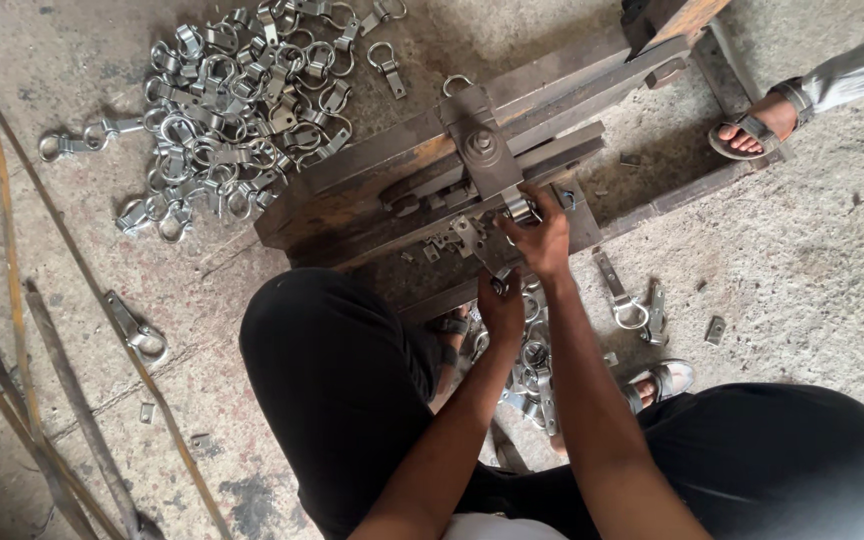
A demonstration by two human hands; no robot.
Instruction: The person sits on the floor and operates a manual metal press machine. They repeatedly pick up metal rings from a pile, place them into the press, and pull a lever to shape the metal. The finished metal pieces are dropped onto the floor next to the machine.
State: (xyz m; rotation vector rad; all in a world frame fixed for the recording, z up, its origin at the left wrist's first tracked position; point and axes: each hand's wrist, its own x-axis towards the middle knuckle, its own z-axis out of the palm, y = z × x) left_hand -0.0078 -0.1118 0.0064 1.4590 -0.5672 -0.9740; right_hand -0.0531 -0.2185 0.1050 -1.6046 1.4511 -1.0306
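I sit over a rusty steel jig [352, 190] bolted together on the concrete floor. My right hand [542, 240] reaches to the jig's front edge and pinches a small shiny metal ring piece [519, 208] against it. My left hand [500, 305] is just below, fingers closed on a flat metal strap part [482, 255] that points up toward the jig. A small pile of the same silver ring-and-strap parts [532, 365] lies between my feet.
A big heap of finished ring-and-strap parts [232, 110] lies at the far left of the jig. Loose parts [627, 300] sit to the right, one [137, 330] to the left. Another person's sandalled foot [752, 125] rests at the upper right. Long rods [72, 400] lie along the left.
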